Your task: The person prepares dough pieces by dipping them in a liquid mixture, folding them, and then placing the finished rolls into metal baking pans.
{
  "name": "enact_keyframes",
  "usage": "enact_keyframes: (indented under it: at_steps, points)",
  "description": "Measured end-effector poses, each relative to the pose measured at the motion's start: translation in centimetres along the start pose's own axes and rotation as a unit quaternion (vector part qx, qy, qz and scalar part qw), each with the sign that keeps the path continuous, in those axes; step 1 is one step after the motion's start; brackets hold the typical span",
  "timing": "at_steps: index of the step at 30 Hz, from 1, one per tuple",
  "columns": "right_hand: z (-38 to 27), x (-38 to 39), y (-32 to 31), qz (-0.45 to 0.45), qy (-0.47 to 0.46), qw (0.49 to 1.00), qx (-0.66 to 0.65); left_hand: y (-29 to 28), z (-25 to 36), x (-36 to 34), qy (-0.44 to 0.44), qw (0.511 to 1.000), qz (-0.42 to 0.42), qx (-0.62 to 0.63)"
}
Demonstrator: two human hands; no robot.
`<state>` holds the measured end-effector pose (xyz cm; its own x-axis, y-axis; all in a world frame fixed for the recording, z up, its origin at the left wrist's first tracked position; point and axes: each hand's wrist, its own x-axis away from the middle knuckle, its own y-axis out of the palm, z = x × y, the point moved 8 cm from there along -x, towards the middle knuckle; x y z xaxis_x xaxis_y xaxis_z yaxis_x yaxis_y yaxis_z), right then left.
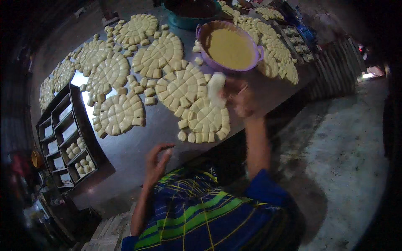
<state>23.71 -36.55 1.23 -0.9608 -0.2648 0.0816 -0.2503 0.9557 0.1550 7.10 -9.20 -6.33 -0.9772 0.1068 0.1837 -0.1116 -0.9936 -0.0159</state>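
My right hand (240,98) is closed on a pale oblong piece (216,89), blurred and too unclear to name. It hovers at the right edge of the scored rounds of dough, close to the nearest dough round (204,116). That round is cut into wedges, with small cut dough pieces (191,137) along its near side. Low at the table's front edge, my left hand (156,164) holds nothing, its thumb and forefinger apart. Just beyond the right hand stands a purple two-handled basin (206,53) of yellow liquid (231,48).
A dark divided tray (74,121) lies at the left of the metal table (138,146), dough balls (85,165) in its near compartments. More cut dough rounds (109,73) cover the far side. A teal basin (178,20) and another filled tray (296,42) stand at the back.
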Motion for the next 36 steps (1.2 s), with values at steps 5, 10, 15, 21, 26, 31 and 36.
enact_keyframes:
  at_steps: [5,10,15,21,26,31,36]
  points:
    - [-3.6,-9.6,-11.8,-0.096,-0.065,0.857,0.503,-3.8,-1.9,0.1,-0.044,0.989,0.129,-0.052]
    - [0.1,-14.7,-13.4,-0.207,-0.051,0.751,0.625,-3.9,-2.1,0.2,-0.028,0.984,0.170,-0.041]
    - [3.9,-16.8,-15.6,-0.262,0.044,0.719,0.642,-2.2,-3.3,0.5,-0.047,0.977,0.208,0.009]
    - [4.9,-16.6,-16.5,-0.309,0.133,0.740,0.582,-0.6,-5.1,0.3,-0.058,0.975,0.209,0.047]
    - [0.3,-14.2,-14.9,-0.271,0.178,0.826,0.461,-0.5,-3.7,-0.5,-0.063,0.973,0.212,0.072]
    - [-0.1,-9.2,-6.8,-0.197,0.137,0.962,0.132,2.7,-3.7,-2.5,-0.160,0.959,0.106,0.207]
    - [1.8,-1.7,6.8,-0.211,0.106,0.957,-0.167,8.1,1.5,-5.7,-0.166,0.868,-0.049,0.465]
